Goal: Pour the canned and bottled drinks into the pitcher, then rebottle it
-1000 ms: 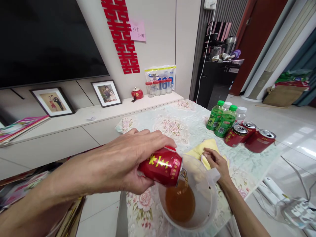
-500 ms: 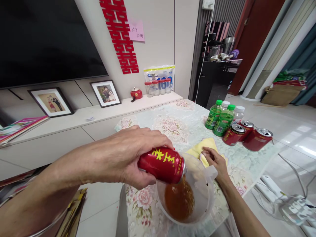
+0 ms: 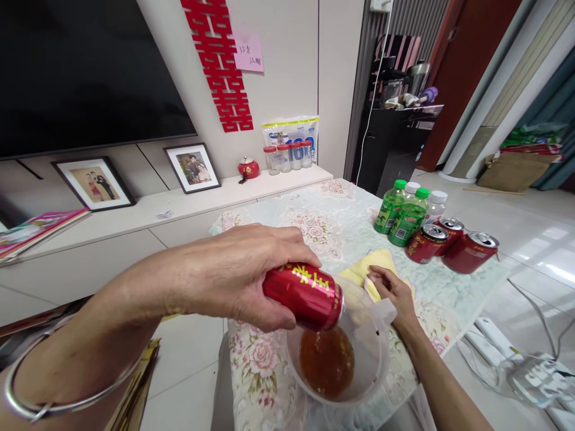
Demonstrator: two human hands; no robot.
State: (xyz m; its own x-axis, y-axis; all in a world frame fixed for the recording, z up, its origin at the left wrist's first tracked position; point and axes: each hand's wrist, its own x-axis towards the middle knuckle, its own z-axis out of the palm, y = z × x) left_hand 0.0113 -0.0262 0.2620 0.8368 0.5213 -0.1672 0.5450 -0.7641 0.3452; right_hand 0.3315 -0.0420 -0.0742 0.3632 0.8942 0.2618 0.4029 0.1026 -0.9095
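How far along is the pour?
Underway. Done: brown liquid already pools in the plastic container. In hand: the left hand tips a red can over it; the right hand is beside the yellow cloth. Left: righting the can; whether any drink remains inside is hidden.

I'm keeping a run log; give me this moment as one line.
left hand: holds red can tilted over tub | right hand: on yellow cloth | tub: brown liquid inside | beyond: bottles, cans

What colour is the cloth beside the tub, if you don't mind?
The cloth is yellow, seen best in the head view.
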